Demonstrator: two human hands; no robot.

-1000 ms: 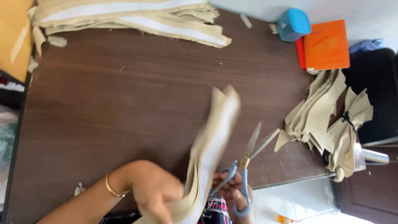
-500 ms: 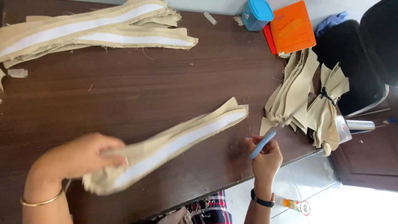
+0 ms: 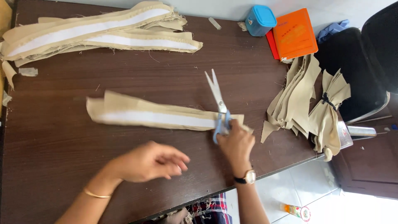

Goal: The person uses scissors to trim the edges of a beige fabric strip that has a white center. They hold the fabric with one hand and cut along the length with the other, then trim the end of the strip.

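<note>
A long beige fabric strip (image 3: 153, 115) with a white band down its middle lies flat across the dark wooden table (image 3: 62, 166). My right hand (image 3: 236, 143) grips blue-handled scissors (image 3: 219, 103) at the strip's right end, blades apart and pointing away from me. My left hand (image 3: 151, 161) hovers just below the strip, fingers spread, holding nothing. A gold bangle sits on my left wrist and a watch on my right.
A pile of similar beige strips (image 3: 95, 31) lies at the table's far left. Cut beige pieces (image 3: 296, 95) and a tied bundle (image 3: 329, 112) hang over the right edge. An orange book (image 3: 295, 33) and a blue-lidded box (image 3: 260, 20) sit far right. A black chair (image 3: 356, 70) stands beside the table.
My left hand let go of the strip, which now lies flat on the table. My right hand brought the scissors to the strip's right end with the blades apart.
</note>
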